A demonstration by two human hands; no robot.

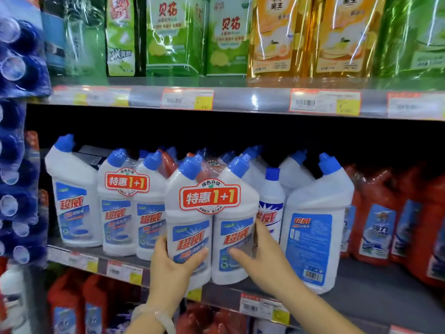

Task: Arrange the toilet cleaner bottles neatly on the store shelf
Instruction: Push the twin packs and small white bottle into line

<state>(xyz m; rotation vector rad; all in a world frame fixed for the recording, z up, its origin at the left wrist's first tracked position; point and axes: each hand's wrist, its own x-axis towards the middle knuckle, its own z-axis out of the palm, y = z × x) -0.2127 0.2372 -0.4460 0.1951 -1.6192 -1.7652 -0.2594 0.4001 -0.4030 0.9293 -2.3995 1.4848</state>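
Observation:
A shrink-wrapped twin pack of white toilet cleaner bottles [212,227] with blue caps and a red "1+1" sticker stands at the front of the middle shelf [361,292]. My left hand [173,263] grips its lower left side. My right hand [262,256] holds its lower right side. A second twin pack [131,208] stands to the left, and a single white bottle [72,198] is further left. On the right, a white bottle [315,225] stands with its back label facing out. More white bottles [272,201] stand behind.
Red bottles [385,225] fill the shelf's right end. Green and yellow refill pouches [277,37] line the shelf above. Blue hanging packs [16,141] run down the left edge. Red bottles [72,304] sit on the lower shelf. Price tags [187,98] line the shelf rails.

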